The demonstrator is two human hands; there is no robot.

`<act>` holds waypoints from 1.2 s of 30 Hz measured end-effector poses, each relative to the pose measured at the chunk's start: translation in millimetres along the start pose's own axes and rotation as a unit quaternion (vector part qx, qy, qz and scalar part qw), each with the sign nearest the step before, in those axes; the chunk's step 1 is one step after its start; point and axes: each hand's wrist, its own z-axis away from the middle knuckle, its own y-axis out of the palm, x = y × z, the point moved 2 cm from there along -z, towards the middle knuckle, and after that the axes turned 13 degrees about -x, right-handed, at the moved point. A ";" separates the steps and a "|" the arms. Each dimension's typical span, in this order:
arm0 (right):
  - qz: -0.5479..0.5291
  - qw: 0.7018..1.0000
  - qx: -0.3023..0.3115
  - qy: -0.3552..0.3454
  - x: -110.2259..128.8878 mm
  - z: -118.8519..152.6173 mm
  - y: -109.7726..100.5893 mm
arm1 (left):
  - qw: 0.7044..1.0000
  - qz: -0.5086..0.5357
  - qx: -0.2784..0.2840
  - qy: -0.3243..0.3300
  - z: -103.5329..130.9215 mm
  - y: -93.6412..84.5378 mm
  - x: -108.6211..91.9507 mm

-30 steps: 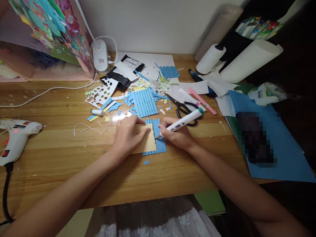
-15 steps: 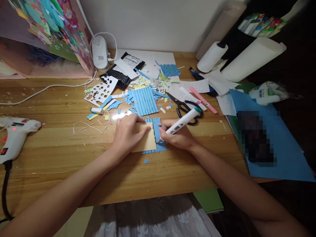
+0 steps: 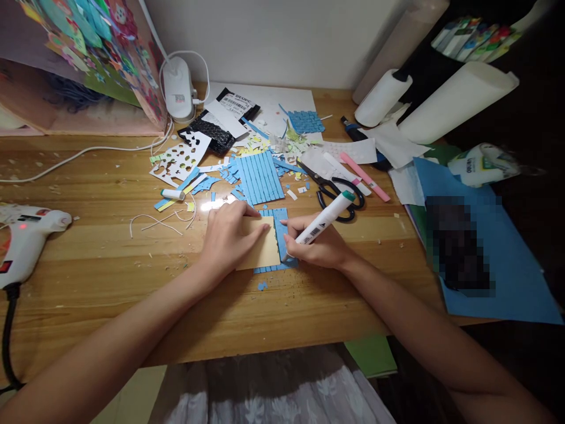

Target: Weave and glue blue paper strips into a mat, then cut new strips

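My left hand (image 3: 229, 232) presses a cream card (image 3: 262, 250) down over a blue lined piece (image 3: 286, 227), thumb on top of the card; its fingers are pressed together. In my right hand (image 3: 320, 244) is a white marker with a green end (image 3: 324, 221), tilted, its tip low at the card's right edge on the blue piece. Dark marks run along that edge. Just above lies another blue striped piece (image 3: 261, 179). The marker's cap (image 3: 172, 194) rests on the table to the left.
Black scissors (image 3: 329, 188), a pink pen (image 3: 364, 176) and paper scraps lie beyond my hands. A glue gun (image 3: 33, 238) is at the far left. A power strip (image 3: 178, 91) stands at the back; white rolls (image 3: 459, 103) and a blue sheet (image 3: 507, 259) are on the right.
The marker's tip has moved slightly down along the card's right edge with my right hand. My left hand still holds the card; the view has shifted a little.
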 end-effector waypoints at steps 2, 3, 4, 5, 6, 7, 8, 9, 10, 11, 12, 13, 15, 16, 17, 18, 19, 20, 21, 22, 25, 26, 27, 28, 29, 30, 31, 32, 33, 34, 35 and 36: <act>0.002 1.000 0.000 0.001 0.1 0.0 -0.1 | 1.000 0.001 -0.001 0.000 0.0 0.1 0.0; 0.004 1.000 0.000 0.001 0.1 0.0 0.0 | 1.000 0.001 -0.001 0.000 0.0 0.1 0.1; 0.006 1.000 0.000 0.001 0.0 0.0 0.0 | 1.000 0.001 -0.002 0.000 -0.1 0.0 0.0; 0.008 1.000 -0.001 0.001 -0.1 0.0 0.1 | 1.000 0.001 -0.002 0.000 -0.1 -0.2 0.0; 0.009 1.000 -0.001 0.001 -0.1 -0.1 0.2 | 1.000 0.002 -0.002 0.000 0.0 -0.4 -0.1; 0.010 1.000 0.000 0.001 -0.1 -0.2 0.2 | 1.000 0.003 -0.001 0.000 0.0 -0.7 -0.2; 0.009 1.000 0.000 0.001 0.1 -0.2 0.3 | 1.000 0.004 -0.001 0.000 0.1 -1.0 -0.3; 0.008 1.000 0.001 0.001 0.5 -0.3 0.2 | 1.000 0.005 -0.001 -0.001 0.2 -1.2 -0.3; 0.008 1.000 0.001 0.002 1.0 -0.2 0.1 | 1.000 0.005 -0.001 -0.001 0.3 -1.3 -0.3; 0.009 1.000 0.001 0.003 1.7 -0.1 -0.1 | 1.000 0.006 -0.002 -0.001 0.4 -1.2 -0.2; 0.009 1.000 0.002 0.005 2.4 0.0 -0.5 | 1.000 0.005 -0.003 -0.001 0.4 -1.1 -0.1; 0.008 1.000 0.002 0.007 3.0 0.2 -1.0 | 1.000 0.004 -0.004 -0.001 0.4 -0.9 0.1; -0.009 1.000 0.005 0.015 3.2 0.5 -1.9 | 1.000 0.004 -0.004 0.000 0.2 -1.2 0.0; -0.028 0.999 0.006 0.022 2.5 0.4 -2.4 | 1.000 0.007 -0.004 0.000 0.0 -1.8 -0.3; -0.053 0.998 0.004 0.029 1.5 -0.1 -2.8 | 1.000 0.011 -0.002 -0.001 0.0 -2.9 -0.9; -0.079 0.996 -0.001 0.034 0.1 -1.0 -3.1 | 1.000 0.015 0.003 -0.003 0.0 -4.4 -1.7; -0.104 0.994 -0.007 0.038 -1.2 -2.4 -3.6 | 1.000 0.018 0.010 -0.005 0.3 -6.1 -2.8; -0.124 0.991 -0.015 0.039 -1.9 -4.1 -4.1 | 1.000 0.019 0.022 -0.006 0.7 -7.9 -4.0; -0.139 0.989 -0.022 0.037 -1.6 -5.9 -5.2 | 0.999 0.017 0.037 -0.007 1.3 -9.7 -5.3; -0.149 0.988 -0.031 0.033 0.2 -7.4 -7.2 | 0.998 0.014 0.054 -0.010 2.1 -11.2 -6.4; -0.150 0.984 -0.090 0.023 13.9 -5.6 -23.3 | 0.995 0.011 0.094 -0.019 4.5 -13.8 -7.8; -0.137 0.982 -0.125 0.023 19.9 -1.0 -32.8 | 0.995 0.013 0.101 -0.021 5.0 -14.0 -7.6; -0.111 0.981 -0.160 0.024 25.1 6.2 -43.9 | 0.994 0.015 0.105 -0.021 5.2 -14.0 -7.2; -0.061 0.978 -0.197 0.033 28.5 16.1 -56.5 | 0.994 0.015 0.108 -0.018 5.1 -13.8 -6.6; -0.018 0.969 -0.241 0.047 29.3 28.3 -70.3 | 0.994 0.014 0.110 -0.015 4.8 -13.4 -5.9; 0.023 0.950 -0.306 0.063 27.1 42.6 -85.5 | 0.993 0.012 0.114 -0.012 4.3 -12.9 -5.2; 0.083 0.917 -0.382 0.076 22.2 58.4 -101.4 | 0.993 0.007 0.118 -0.011 3.6 -12.4 -4.5; 0.156 0.872 -0.454 0.092 14.9 74.7 -117.1 | 0.992 0.004 0.123 -0.010 2.9 -12.0 -3.9; 0.235 0.825 -0.504 0.102 5.9 89.8 -131.3 | 0.992 0.000 0.128 -0.009 2.3 -11.6 -3.4; 0.306 0.792 -0.511 0.133 -5.4 102.2 -143.4 | 0.991 -0.005 0.131 -0.010 1.8 -11.5 -3.0; 0.352 0.774 -0.489 0.194 -18.7 112.0 -153.4 | 0.991 -0.008 0.134 -0.010 1.5 -11.5 -2.7; 0.364 0.768 -0.458 0.260 -32.4 119.4 -161.1 | 0.991 -0.009 0.136 -0.008 1.4 -11.7 -2.4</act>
